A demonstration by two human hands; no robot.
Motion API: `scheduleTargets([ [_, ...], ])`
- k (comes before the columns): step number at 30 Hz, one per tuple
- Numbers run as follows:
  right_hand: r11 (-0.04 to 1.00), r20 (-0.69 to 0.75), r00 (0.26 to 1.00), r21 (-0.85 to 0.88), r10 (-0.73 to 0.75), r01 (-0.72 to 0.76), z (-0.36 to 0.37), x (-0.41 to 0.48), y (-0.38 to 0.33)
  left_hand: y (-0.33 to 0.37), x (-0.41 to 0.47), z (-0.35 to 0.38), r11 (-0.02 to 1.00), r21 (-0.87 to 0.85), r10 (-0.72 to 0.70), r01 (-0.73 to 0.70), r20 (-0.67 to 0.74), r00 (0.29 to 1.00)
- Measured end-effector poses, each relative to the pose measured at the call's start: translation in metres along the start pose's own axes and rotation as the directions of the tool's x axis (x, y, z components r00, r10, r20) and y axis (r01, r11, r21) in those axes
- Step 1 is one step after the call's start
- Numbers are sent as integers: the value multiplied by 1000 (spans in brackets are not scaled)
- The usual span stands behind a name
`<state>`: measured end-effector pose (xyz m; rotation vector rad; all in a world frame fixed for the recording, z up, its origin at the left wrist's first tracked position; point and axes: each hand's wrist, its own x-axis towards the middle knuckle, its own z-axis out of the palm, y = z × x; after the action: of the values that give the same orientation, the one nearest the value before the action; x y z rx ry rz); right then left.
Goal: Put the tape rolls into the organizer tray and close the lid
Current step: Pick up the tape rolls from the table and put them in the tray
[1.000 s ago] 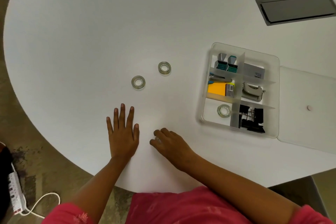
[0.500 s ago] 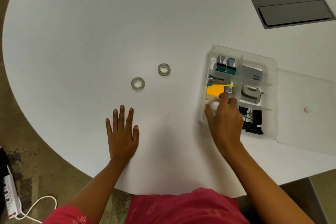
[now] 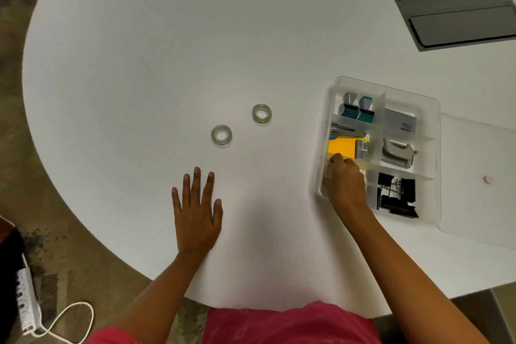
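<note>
Two clear tape rolls lie on the white table, one (image 3: 221, 135) nearer me and one (image 3: 262, 113) just beyond it to the right. The clear organizer tray (image 3: 436, 120) stands at the right, and its lid (image 3: 474, 204) lies flat and open on its right side. My right hand (image 3: 344, 184) is down in the tray's near-left compartment, fingers closed on a pale tape roll (image 3: 328, 173) that shows at the fingertips. The hand hides that compartment's floor. My left hand (image 3: 196, 209) rests flat on the table, fingers spread, below the two loose rolls.
The tray's other compartments hold stamps (image 3: 357, 110), a stapler, orange sticky notes (image 3: 340, 146), a hole punch (image 3: 396, 152) and black binder clips (image 3: 396, 195). A grey hatch (image 3: 452, 5) sits in the table at the far right. A power strip (image 3: 26, 301) lies on the floor at left.
My right hand took a tape roll from the table in front of me, carried it right and lowered it into the tray's near-left compartment. The left hand stayed flat.
</note>
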<state>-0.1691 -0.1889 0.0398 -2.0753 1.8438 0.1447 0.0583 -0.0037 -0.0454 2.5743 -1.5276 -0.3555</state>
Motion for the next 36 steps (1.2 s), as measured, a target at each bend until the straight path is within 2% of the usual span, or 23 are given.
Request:
scheduleTargets([
  [6, 998, -67, 997, 47, 40, -37, 1, -4, -3, 1, 1, 0, 1000, 2, -1, 1, 0, 1000],
  [10, 996, -212, 977, 84, 23, -5, -14, -3, -12, 1, 0, 0, 1000, -14, -6, 6, -7, 1000],
  [13, 980, -340, 936, 133, -93, 146, -27, 2, -34, 1, 0, 0, 1000, -20, -7, 7, -6, 1000],
  [15, 947, -356, 909, 152, -214, 283, -27, 8, -53, 0, 1, 0, 1000, -21, -8, 8, -3, 1000],
  [17, 919, -313, 900, 152, -305, 364, -20, 16, -74, 0, 1, -1, 1000, -21, -7, 7, 0, 1000],
  [22, 881, -151, 882, 100, -446, 462, 8, 36, -126, 0, 0, -1, 1000, -17, -9, 9, 2, 1000],
  [25, 797, -35, 803, 112, -594, 594, 23, 46, -150, 0, 1, -1, 1000, -27, -11, 11, 3, 1000],
  [28, 697, 105, 689, 113, -717, 708, 38, 54, -164, 1, 1, -1, 999, -28, -15, 16, 5, 1000],
  [32, 539, 173, 526, 30, -832, 842, 52, 62, -169, 0, 1, -1, 1000, -24, -15, 15, 8, 1000],
  [36, 529, 124, 533, -64, -837, 846, 56, 59, -169, 0, 1, 0, 1000, -18, -15, 15, 13, 1000],
])
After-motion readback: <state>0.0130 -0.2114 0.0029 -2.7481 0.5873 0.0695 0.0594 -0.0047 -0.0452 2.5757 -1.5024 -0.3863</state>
